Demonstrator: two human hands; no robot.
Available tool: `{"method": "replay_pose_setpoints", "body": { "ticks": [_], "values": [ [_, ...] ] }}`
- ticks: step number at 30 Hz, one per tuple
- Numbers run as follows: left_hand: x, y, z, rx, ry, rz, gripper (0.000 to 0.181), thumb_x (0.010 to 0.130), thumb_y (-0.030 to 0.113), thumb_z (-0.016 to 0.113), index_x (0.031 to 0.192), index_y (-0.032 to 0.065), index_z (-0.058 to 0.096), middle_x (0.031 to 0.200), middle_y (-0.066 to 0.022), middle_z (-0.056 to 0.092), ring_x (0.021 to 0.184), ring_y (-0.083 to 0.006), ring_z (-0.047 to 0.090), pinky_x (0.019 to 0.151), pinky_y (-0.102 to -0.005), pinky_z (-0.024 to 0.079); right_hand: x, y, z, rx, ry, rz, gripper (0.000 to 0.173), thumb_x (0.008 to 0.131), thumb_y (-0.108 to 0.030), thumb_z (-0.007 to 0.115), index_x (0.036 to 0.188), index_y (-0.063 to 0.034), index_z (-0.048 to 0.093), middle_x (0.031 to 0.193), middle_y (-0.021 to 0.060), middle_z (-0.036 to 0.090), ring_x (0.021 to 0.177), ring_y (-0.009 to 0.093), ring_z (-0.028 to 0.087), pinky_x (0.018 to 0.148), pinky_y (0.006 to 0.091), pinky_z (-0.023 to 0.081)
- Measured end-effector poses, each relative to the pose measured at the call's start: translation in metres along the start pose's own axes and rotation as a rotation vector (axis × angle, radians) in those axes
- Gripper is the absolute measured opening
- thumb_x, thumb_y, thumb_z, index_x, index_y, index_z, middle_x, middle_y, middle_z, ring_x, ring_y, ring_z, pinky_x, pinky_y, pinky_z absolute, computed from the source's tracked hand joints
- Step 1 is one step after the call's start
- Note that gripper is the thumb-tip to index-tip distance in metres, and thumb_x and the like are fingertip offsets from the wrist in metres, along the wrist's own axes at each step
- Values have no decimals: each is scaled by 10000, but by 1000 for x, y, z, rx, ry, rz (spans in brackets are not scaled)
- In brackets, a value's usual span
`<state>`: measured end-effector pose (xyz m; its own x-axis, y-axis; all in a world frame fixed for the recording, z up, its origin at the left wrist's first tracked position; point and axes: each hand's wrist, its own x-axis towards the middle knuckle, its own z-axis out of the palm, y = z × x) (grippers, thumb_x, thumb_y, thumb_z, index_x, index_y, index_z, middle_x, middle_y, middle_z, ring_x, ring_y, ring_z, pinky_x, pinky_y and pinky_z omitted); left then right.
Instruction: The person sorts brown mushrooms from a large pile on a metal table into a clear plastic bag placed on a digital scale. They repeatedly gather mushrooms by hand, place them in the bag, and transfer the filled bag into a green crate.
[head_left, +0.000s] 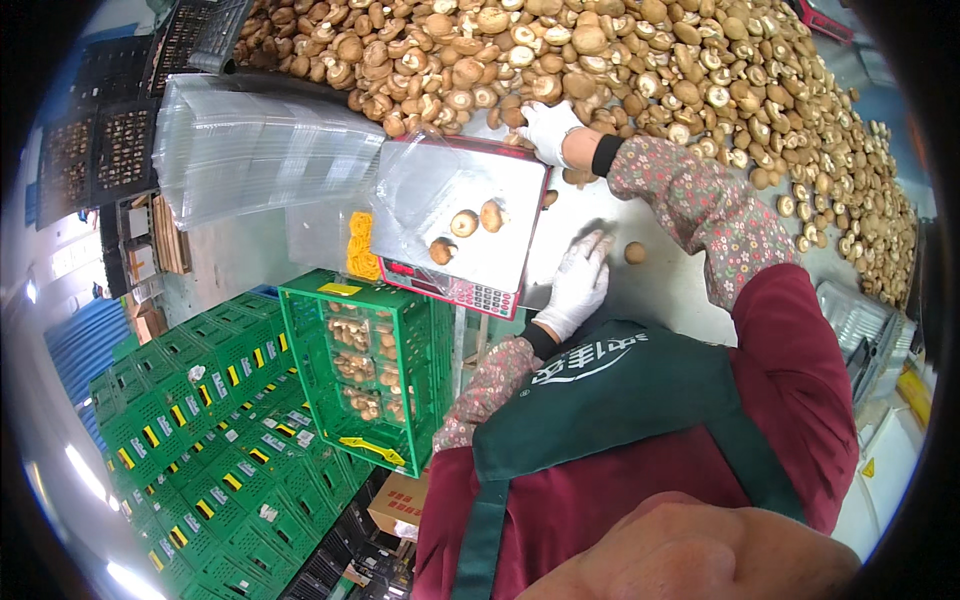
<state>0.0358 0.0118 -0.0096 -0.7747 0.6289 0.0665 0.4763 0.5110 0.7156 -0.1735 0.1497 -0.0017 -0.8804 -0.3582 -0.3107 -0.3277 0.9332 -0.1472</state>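
Note:
My right hand (551, 133), in a white glove, reaches to the near edge of a large heap of shiitake mushrooms (589, 41). Its fingers are at some mushrooms beside the scale's far corner; its grip is hidden. Lower down, my left hand (577, 289), also gloved, lies palm down over the steel table (667, 289), right of the scale; its palm is hidden. The red-edged digital scale (487, 298) bears a clear plastic tray (420, 176) and three mushrooms (465, 223). A loose mushroom (634, 253) lies right of my left hand.
Nested clear plastic trays (262, 142) stand left of the scale, with yellow bands (362, 247) nearer. A green crate (416, 375) holding packed mushrooms stands below left, before stacked green crates (225, 480). More clear trays (855, 315) lie at the right.

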Motion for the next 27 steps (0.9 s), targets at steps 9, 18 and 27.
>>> {"method": "replay_pose_setpoints", "body": {
  "ticks": [9, 18, 27],
  "values": [
    [38, -29, 22, 8, 213, -386, 803, 846, 191, 657, 1536, 46, 273, 1523, -304, 256, 1417, -481, 262, 1171, -518, 256, -103, 38, 43, -9, 329, 193, 414, 882, -394, 607, 1250, -205, 625, 1349, 116, 521, 1272, 297, 479, 979, 698, 374],
    [36, -26, 60, -66, 253, -312, 680, 821, 115, 660, 1458, 72, 426, 1338, -285, 493, 1225, -474, 499, 1055, -519, 407, -85, 43, 13, 107, 467, -35, 226, 864, -283, 617, 1009, -123, 685, 1008, 53, 645, 1032, 257, 575, 916, 416, 437],
    [29, -22, 42, 48, 237, -320, 615, 839, 152, 659, 1423, 75, 482, 1415, -242, 478, 1289, -438, 466, 1074, -507, 390, 79, 0, 2, 116, 311, -492, 257, 881, -178, 563, 1112, -128, 666, 1147, 71, 648, 1076, 270, 596, 927, 411, 461]
  ]
}}
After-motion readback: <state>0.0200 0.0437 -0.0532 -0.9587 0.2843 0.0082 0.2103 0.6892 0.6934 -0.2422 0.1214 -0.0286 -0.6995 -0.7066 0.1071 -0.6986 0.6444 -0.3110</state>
